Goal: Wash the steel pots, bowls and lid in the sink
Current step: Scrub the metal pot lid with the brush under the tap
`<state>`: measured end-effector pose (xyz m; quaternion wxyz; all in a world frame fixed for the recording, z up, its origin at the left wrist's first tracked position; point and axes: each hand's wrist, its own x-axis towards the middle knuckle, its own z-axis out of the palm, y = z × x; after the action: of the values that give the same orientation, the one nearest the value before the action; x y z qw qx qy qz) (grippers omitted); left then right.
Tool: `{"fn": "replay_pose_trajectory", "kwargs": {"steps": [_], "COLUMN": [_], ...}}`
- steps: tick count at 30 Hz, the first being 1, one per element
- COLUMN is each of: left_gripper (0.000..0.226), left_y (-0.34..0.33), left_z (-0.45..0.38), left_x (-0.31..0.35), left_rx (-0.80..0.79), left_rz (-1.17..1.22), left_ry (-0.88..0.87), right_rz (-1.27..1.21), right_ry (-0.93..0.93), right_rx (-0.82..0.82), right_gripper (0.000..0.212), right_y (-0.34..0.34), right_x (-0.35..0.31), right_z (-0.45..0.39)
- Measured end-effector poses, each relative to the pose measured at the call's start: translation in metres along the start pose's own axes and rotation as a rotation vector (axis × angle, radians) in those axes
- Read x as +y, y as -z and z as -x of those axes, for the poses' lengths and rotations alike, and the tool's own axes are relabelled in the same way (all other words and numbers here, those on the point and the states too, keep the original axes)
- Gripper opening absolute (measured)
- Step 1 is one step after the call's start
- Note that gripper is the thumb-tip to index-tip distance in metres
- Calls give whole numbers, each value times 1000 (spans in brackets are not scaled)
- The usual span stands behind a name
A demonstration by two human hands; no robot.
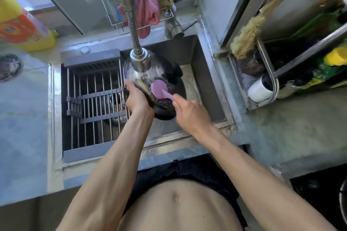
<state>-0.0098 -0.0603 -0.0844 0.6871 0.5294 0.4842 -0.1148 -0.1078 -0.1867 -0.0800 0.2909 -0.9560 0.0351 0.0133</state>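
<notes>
Between the two hands sits a lilac-pink scrubber point(160, 89) with a dark speckled pad, pressed into a shiny steel pot point(139, 78) whose outside is blackened. Left of the left hand point(136, 97) runs a grey-barred rack point(93, 103). Far beyond it lie a pink cloth point(147, 9) and a yellow-and-orange bottle point(22, 25).

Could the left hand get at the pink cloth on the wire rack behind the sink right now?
Probably not yet: the left hand grips the pot's rim, and the faucet hose hangs in front of the pink cloth. It would have to let go and reach around.
</notes>
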Motion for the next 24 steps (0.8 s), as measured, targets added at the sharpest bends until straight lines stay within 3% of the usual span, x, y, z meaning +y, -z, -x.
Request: {"fn": "replay_pose_trajectory", "kwargs": {"steps": [9, 16, 20, 24], "left_gripper": [49, 64, 72, 60], "left_y": [34, 54, 45, 20], "left_z": [2, -20, -40, -16], "left_x": [0, 7, 9, 22], "left_rx": [-204, -340, -288, -133], "left_rz": [-260, 30, 126, -8], "left_ry": [-113, 24, 96, -22], "right_rz": [184, 85, 47, 20], "right_ry": [-101, -383, -436, -340], "right_rx": [18, -73, -116, -166], "right_gripper": [25, 21, 28, 31], "right_y": [44, 41, 23, 3], "right_x": [-24, 22, 40, 29], "right_z": [-82, -99, -68, -13]}}
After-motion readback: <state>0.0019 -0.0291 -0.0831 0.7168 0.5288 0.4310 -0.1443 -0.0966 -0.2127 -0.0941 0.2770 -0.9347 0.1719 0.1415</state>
